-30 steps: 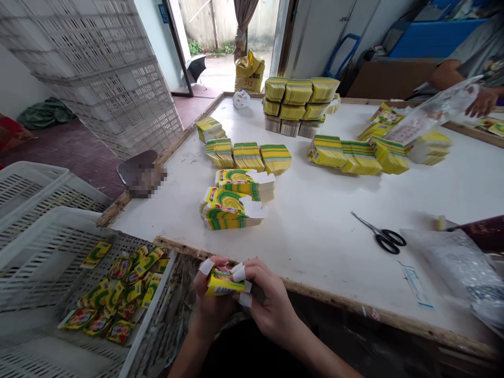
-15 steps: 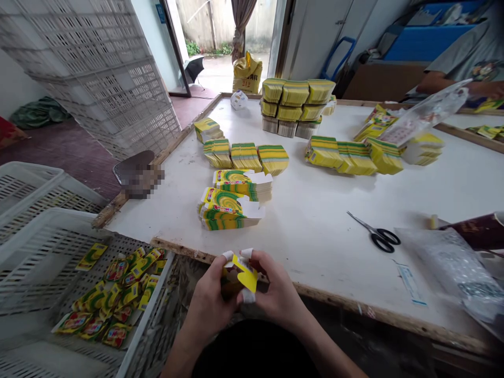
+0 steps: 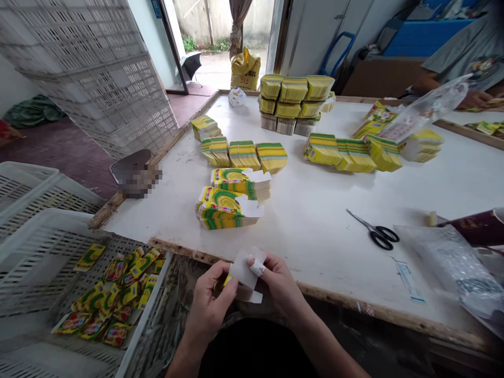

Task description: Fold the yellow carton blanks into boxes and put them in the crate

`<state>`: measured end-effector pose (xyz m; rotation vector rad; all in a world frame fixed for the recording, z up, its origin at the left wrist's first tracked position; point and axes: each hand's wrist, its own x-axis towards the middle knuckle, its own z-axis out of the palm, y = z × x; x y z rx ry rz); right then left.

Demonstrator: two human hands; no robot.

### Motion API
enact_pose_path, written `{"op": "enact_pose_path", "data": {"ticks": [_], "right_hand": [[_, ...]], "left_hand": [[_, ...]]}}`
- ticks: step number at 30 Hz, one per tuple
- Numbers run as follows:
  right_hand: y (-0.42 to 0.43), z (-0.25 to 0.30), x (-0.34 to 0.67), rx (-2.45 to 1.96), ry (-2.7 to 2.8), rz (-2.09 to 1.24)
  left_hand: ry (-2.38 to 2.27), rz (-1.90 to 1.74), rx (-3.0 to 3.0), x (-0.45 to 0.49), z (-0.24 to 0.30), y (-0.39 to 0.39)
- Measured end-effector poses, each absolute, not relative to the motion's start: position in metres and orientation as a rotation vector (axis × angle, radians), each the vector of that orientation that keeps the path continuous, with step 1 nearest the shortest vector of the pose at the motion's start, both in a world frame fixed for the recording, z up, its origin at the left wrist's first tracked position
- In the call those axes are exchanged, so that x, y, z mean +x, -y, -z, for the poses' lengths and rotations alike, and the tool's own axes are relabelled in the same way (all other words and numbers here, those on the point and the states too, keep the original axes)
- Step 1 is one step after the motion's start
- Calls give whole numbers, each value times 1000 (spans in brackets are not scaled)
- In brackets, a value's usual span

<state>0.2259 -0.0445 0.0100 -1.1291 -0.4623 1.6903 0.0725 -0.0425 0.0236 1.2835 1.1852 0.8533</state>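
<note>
Just over the table's front edge, my left hand is closed around the yellow side of a small cardboard box. My right hand pinches the same box by a raised flap, its taped thumb on the pale inner face. The box is open at this end, and a white tab sticks out low on the right. Beyond my hands lie two stacks of flat yellow-and-green boxes, their white flaps pointing right.
A white crate with several yellow packs stands at lower left. Scissors, bubble wrap and a dark cup lie to the right. More box stacks stand farther back. Another person's arm is at upper right.
The box has turned in my hands: the yellow flap that faced up is out of sight and the pale inside shows. My right thumb has moved up onto the flap.
</note>
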Motion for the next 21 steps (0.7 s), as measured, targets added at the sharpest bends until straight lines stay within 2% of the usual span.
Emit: {"op": "enact_pose_path", "data": {"ticks": [21], "right_hand": [[48, -10, 227, -1115, 783, -1517]], "left_hand": [[-1357, -857, 1267, 82, -26, 40]]}}
